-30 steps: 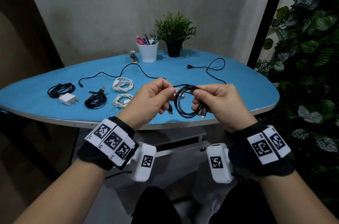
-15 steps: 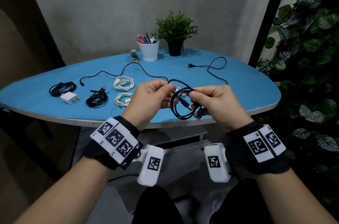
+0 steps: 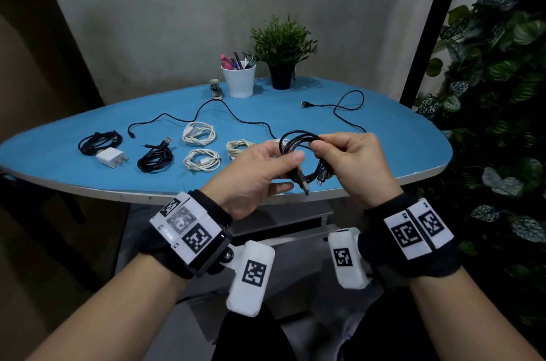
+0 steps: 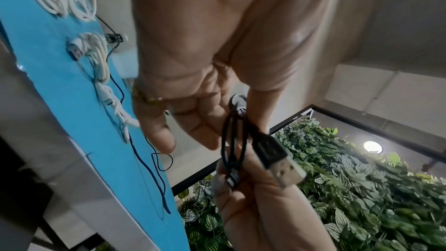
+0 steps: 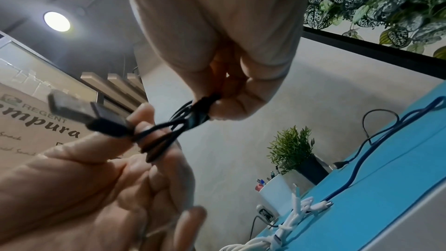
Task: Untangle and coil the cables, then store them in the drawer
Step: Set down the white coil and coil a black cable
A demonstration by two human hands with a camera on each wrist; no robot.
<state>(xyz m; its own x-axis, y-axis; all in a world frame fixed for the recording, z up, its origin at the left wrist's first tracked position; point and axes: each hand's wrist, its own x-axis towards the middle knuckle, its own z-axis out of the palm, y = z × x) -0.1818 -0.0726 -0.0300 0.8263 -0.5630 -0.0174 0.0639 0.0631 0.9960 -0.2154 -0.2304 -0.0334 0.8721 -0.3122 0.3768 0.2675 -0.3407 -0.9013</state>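
Observation:
A coiled black cable (image 3: 297,138) is held in the air over the table's front edge by both hands. My left hand (image 3: 295,167) pinches the strands between thumb and forefinger just above the USB plug (image 3: 303,184), with the other fingers loose. My right hand (image 3: 318,149) pinches the coil's right side. A smaller plug (image 3: 322,180) hangs beside the USB plug. The left wrist view shows the USB plug (image 4: 282,163) sticking out past the thumb. In the right wrist view, the right hand's fingertips (image 5: 226,108) clamp the bundled strands (image 5: 193,115).
On the blue table (image 3: 399,148) lie two black coils (image 3: 100,140) (image 3: 155,157), a white charger (image 3: 111,157), three white coils (image 3: 198,133) and two loose black cables (image 3: 206,112) (image 3: 345,106). A pen cup (image 3: 238,80) and potted plant (image 3: 282,50) stand at the back. A grey drawer unit (image 3: 295,214) sits under the edge.
The coil has swung up so its loop stands between the hands and both plugs hang down. The left thumb and forefinger have shifted onto the strands near the USB plug.

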